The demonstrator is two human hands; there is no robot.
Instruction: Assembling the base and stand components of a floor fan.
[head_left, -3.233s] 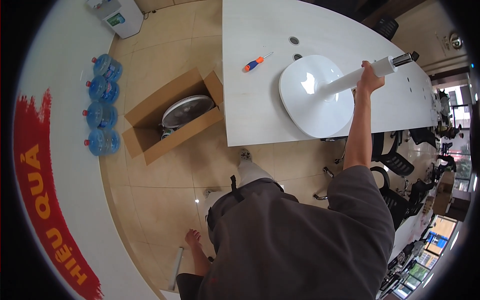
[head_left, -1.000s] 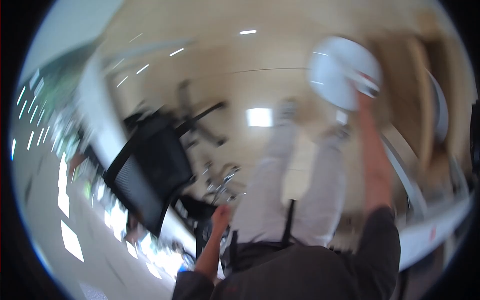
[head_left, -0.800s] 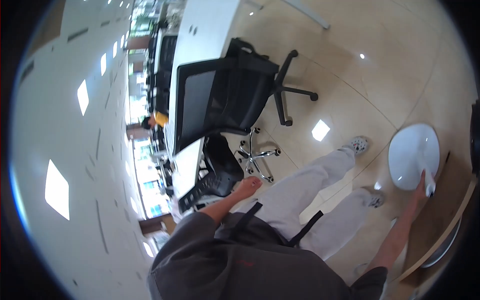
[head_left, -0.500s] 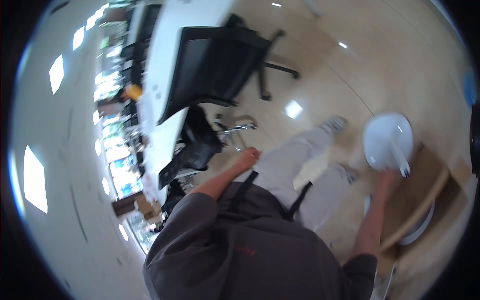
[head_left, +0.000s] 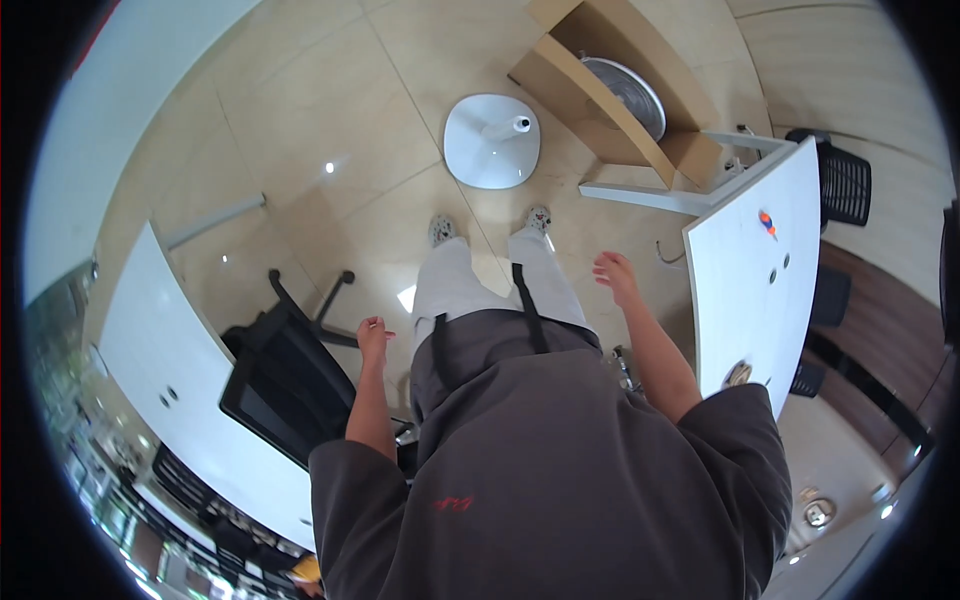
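Observation:
A white rounded-square stand base (head_left: 462,158) with a short white post rises from the floor just ahead of my feet. My right hand (head_left: 614,277) hangs in the air between my right leg and the white table at right, its fingers loosely bent and apart, with nothing in it. Beside the black office chair (head_left: 290,385), my left hand (head_left: 375,338) is also free, fingers slightly curled and thumb apart. Neither hand touches the stand base.
An open cardboard box (head_left: 610,105) lies ahead to the right, with a round silver-rimmed object (head_left: 640,92) inside. At right is a white table (head_left: 750,270) bearing a small orange-and-blue item (head_left: 768,224). Another white table (head_left: 170,350) stands at left.
My view has swung round, so the stand base now lies straight ahead. My right hand, earlier at the base's edge, is now away from it. The left hand stays free.

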